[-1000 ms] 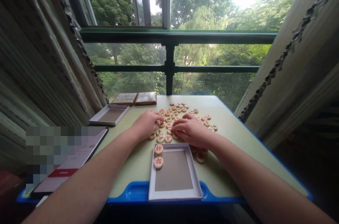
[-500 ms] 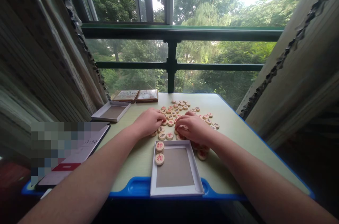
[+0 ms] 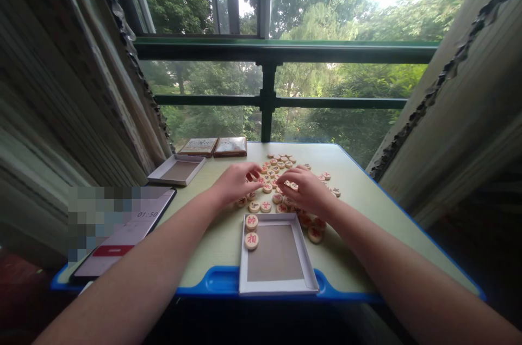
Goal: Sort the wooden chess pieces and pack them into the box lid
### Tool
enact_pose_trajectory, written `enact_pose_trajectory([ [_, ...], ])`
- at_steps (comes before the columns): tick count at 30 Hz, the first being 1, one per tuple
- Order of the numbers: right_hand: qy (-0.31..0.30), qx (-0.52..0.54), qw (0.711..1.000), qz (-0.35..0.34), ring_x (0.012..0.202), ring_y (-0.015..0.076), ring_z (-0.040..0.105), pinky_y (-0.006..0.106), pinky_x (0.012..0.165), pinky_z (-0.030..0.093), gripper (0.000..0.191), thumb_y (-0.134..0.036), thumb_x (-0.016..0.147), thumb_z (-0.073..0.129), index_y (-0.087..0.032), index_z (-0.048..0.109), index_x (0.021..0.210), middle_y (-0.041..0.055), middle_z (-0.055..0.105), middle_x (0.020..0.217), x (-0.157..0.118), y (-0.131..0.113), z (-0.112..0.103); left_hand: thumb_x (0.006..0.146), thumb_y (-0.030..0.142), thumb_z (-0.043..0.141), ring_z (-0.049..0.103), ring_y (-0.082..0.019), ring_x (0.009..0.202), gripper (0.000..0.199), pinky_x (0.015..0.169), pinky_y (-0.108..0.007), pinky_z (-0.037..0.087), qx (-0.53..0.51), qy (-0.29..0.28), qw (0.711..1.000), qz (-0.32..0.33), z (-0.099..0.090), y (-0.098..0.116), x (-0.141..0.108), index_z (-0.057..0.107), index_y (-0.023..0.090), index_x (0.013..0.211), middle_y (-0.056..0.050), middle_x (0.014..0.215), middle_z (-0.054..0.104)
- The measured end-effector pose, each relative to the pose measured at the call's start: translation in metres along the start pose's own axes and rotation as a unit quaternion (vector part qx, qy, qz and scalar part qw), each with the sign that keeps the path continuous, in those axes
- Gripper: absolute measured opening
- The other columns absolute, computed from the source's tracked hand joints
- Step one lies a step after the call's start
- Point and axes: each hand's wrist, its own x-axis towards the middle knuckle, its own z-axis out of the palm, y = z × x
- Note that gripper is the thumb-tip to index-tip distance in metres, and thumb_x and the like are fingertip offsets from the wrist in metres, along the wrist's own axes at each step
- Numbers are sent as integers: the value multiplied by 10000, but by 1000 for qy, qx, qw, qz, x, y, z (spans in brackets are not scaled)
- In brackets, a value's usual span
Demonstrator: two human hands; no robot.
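Note:
Round wooden xiangqi pieces (image 3: pixel 266 207) with red or black characters lie scattered over the pale table. At the left side of the pile is my left hand (image 3: pixel 235 184), its thumb and curved fingers apart with a gap between them. Opposite it, my right hand (image 3: pixel 306 188) hovers over the pile with bent fingers and the thumb apart, hiding several pieces beneath. I see nothing held in either hand. In front of them lies a shallow white box tray (image 3: pixel 308 255). Two red-marked pieces, an upper one (image 3: pixel 252 221) and a lower one (image 3: pixel 252 240), sit along its left side.
A second shallow box part (image 3: pixel 191 175) lies at the back left, near two flat wrapped packs (image 3: pixel 230 146). By my left forearm rests a phone or tablet (image 3: pixel 126 230), partly blurred. The table (image 3: pixel 379 247) has a blue rim and stands against a railed window between curtains.
My left hand's fingers have lifted and parted from the thumb. My right hand's fingers have opened a little above the pieces. The whole view has shifted slightly.

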Motion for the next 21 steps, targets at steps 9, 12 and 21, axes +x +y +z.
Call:
enact_pose_trajectory([
  [9, 4, 103, 993, 60, 668, 120, 596, 239, 620, 452, 229, -297, 798, 550, -184, 655, 967, 39, 696, 867, -2, -9, -3, 653, 366, 700, 572, -124, 657, 375, 575, -243, 469, -164, 16, 986, 36, -4, 20, -5, 624, 117, 923, -54, 779, 646],
  [12, 9, 109, 993, 41, 661, 116, 592, 232, 611, 453, 206, -272, 770, 578, -177, 664, 931, 42, 695, 861, -3, -8, -1, 640, 376, 709, 580, -130, 667, 381, 590, -253, 477, -212, -13, 977, 2, -2, 20, -4, 627, 113, 902, -55, 768, 644],
  [21, 50, 157, 985, 44, 605, 104, 569, 226, 563, 461, 238, -303, 754, 612, -172, 659, 947, 44, 693, 834, -2, -16, -6, 559, 314, 772, 604, -152, 756, 409, 716, -321, 496, -363, -35, 928, -69, -7, 24, -4, 618, 107, 876, -58, 837, 644],
])
